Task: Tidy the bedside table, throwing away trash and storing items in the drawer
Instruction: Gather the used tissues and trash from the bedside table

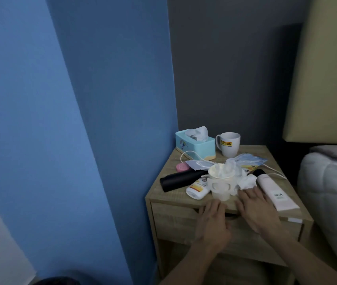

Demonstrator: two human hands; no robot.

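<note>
2 bare hands reach to the front of a messy wooden bedside table (175, 161).

The light wooden drawer (173, 221) sits shut under the top. The left hand (212, 225) lies flat on the drawer front, fingers spread, holding nothing. The right hand (256, 208) rests flat on the top edge, fingers apart, fingertips touching a crumpled white tissue (245, 182). Just beside it stands a pale plastic cup (221, 182). Farther back are a blue tissue box (194, 145) and a white mug (228, 144).
</note>
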